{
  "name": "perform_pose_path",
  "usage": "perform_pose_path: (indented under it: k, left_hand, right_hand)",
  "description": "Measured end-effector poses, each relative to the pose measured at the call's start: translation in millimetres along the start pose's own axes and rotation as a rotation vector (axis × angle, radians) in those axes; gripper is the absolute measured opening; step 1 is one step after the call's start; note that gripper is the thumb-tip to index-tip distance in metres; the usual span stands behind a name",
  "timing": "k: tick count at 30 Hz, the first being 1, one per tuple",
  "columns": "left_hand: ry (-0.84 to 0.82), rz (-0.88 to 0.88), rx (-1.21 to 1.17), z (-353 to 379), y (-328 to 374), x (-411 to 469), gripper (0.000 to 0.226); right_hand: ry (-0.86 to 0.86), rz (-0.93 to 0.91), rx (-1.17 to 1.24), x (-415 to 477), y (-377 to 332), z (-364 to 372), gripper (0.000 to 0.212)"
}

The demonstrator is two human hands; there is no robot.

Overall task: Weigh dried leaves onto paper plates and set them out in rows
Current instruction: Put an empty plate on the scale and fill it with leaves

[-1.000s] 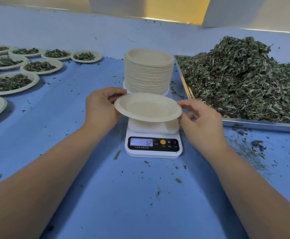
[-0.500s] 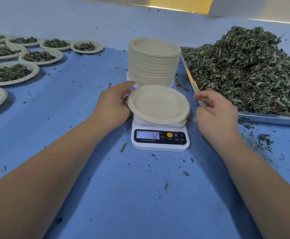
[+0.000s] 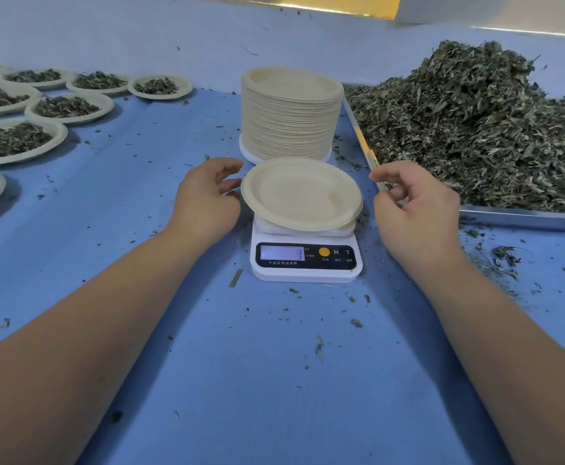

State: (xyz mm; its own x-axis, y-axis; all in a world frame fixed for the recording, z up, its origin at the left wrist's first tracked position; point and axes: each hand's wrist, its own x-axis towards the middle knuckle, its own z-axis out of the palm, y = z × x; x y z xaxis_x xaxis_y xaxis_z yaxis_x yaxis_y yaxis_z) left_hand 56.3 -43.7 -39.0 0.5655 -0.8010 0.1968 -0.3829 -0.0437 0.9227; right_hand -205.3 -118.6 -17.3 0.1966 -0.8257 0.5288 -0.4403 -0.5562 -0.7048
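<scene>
- Dried green leaves (image 3: pixel 475 129) lie heaped high in a shallow metal tray (image 3: pixel 526 218) at the right of my view.
- On the blue table covering (image 3: pixel 274 380) in the middle stands a small white digital kitchen scale (image 3: pixel 308 263). Its display is lit, but I cannot read the figure.
- One empty round off-white paper plate (image 3: pixel 301 193) sits on the scale's platform, overhanging it on all sides I can see.
- Just behind the scale rises a tall stack of the same off-white paper plates (image 3: pixel 289 119), close beside the tray's left edge.
- My left hand (image 3: pixel 207 199) is just left of the empty plate, fingers loosely spread and gripping nothing. The fingertips are right at the rim; I cannot tell whether they touch it.
- My right hand (image 3: pixel 415 206) hovers to the right of the plate, clear of it, fingers loosely curled around nothing.
- Filled paper plates (image 3: pixel 66 107), each carrying a small portion of leaves, are set out in rows at the far left.
- Loose leaf crumbs (image 3: pixel 355 323) are scattered over the covering, thickest in front of the tray.
</scene>
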Motion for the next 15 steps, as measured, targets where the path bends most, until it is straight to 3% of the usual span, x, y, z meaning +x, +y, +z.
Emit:
perform_pose_path:
  k: [15]
  left_hand:
    - [0.014, -0.036, -0.038, -1.9, 1.1, -1.0, 0.055]
  right_hand:
    - [0.002, -0.056, -0.139, 2.1, 3.8, -1.0, 0.035]
